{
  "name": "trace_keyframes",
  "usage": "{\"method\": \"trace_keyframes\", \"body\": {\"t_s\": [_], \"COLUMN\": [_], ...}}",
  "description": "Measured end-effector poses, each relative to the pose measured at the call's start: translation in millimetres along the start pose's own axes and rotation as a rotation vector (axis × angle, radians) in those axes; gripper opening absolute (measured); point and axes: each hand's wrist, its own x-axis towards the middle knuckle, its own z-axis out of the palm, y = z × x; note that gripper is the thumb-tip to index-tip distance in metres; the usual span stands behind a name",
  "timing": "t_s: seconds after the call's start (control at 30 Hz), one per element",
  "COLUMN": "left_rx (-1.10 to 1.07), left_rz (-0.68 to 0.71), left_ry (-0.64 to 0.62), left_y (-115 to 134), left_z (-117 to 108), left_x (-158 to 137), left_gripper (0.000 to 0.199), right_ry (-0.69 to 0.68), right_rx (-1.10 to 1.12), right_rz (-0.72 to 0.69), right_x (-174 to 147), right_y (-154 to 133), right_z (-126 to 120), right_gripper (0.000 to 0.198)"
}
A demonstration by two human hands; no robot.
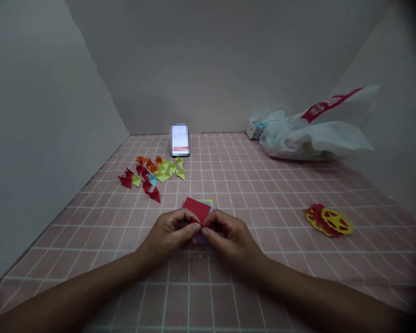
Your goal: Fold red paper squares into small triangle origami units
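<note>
Close together at the front middle, my left hand (175, 230) and my right hand (229, 234) are both closed in a pinch, thumbs nearly touching. Between their fingertips is a small piece of red folded paper (196, 221), mostly hidden by the fingers. Just behind and beneath it lies a flat red paper square (197, 208), on top of a small stack of coloured paper (208, 202) whose yellow and lavender edges show. Farther back on the left, several folded paper cranes (163, 174) in red, orange, yellow-green and blue sit in a loose cluster.
A phone (180, 139) with a lit, blurred screen stands upright near the back wall. Back right, a white plastic bag (308, 138) lies against a tissue box (254, 129). Red and yellow paper cut-outs (329, 221) rest at the right on the pink checked cloth (263, 185).
</note>
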Motion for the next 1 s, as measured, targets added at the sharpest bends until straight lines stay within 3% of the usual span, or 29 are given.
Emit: {"method": "trace_keyframes", "body": {"t_s": [0.23, 0.7, 1.0], "left_rx": [0.009, -0.084, -0.015], "left_rz": [0.067, 0.039, 0.037], "left_ry": [0.032, 0.018, 0.037], "left_y": [0.5, -1.6, 2.5], "left_z": [-0.3, 2.5, -0.1], "left_x": [1.5, 2.0, 0.4], "left_gripper": [0.010, 0.012, 0.017], "right_ry": [-0.004, 0.009, -0.038], "right_rx": [-0.012, -0.057, 0.023], "right_rz": [0.005, -0.078, 0.028], "right_x": [-0.4, -0.7, 0.3], "right_y": [-0.4, -1.3, -6.1], "right_z": [0.8, -0.3, 0.7], "right_gripper": [0.010, 0.013, 0.016]}}
